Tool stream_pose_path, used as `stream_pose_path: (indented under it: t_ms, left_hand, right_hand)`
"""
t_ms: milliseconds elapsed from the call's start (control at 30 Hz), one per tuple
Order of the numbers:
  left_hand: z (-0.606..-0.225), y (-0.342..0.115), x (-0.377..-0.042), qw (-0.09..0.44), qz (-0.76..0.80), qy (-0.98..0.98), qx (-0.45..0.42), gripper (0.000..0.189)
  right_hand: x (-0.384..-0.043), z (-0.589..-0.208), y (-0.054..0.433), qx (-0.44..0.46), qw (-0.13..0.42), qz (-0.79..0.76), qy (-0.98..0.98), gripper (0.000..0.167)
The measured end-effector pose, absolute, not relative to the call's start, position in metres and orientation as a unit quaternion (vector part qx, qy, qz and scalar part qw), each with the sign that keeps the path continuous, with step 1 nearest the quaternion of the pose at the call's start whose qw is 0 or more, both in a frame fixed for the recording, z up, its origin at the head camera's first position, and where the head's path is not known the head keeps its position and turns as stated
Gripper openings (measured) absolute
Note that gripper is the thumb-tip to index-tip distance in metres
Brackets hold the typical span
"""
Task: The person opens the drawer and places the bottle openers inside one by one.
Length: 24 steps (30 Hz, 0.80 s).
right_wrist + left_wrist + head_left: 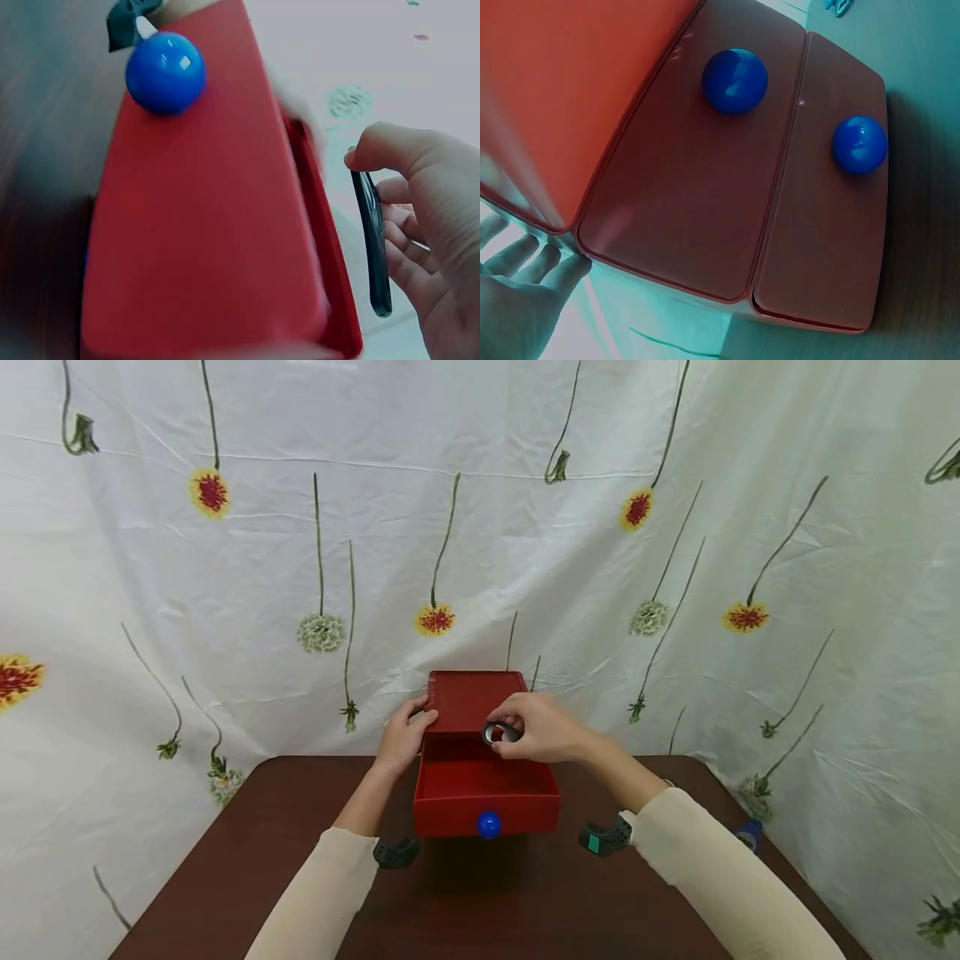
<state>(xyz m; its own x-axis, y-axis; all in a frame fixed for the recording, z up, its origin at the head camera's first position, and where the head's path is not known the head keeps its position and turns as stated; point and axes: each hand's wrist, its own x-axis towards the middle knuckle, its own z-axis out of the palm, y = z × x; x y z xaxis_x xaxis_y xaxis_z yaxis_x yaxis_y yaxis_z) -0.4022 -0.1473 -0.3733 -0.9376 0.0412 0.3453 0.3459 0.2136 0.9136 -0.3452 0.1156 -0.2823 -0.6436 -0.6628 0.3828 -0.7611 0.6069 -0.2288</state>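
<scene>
My right hand [543,727] pinches a roll of black tape [491,732] between thumb and fingers, just above the pulled-out top drawer [487,781]. Seen edge-on in the right wrist view, the tape roll [373,247] is a thin black band. The drawer is red with a blue round knob [488,825]; the part inside that shows is bare. My left hand [401,735] rests against the left side of the red drawer unit [472,697], its fingers fairly straight. In the left wrist view, two lower drawers [675,180] are closed, each with a blue knob.
The unit stands on a dark brown table [300,843], close to a white flowered curtain [390,527]. A blue object [750,835] lies near the table's right edge, partly hidden by the right sleeve. Each wrist wears a dark strap [397,853].
</scene>
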Motion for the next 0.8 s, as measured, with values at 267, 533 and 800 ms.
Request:
stream_pose_path:
  t_ms: [267,533,800]
  left_hand:
    - [-0.375,-0.147,-0.405,0.124,-0.623,-0.761,-0.130,0.056]
    - [-0.375,-0.147,-0.404,0.125,-0.615,-0.767,-0.131,0.056]
    - [-0.374,-0.147,-0.402,0.130,-0.616,-0.766,-0.130,0.055]
  right_hand:
    - [-0.344,-0.288,0.074,0.416,0.087,0.175,-0.888,0.038]
    - [-0.343,-0.299,0.048,0.405,0.070,0.140,-0.901,0.037]
    - [-0.346,-0.309,0.038,0.400,0.057,0.131,-0.905,0.035]
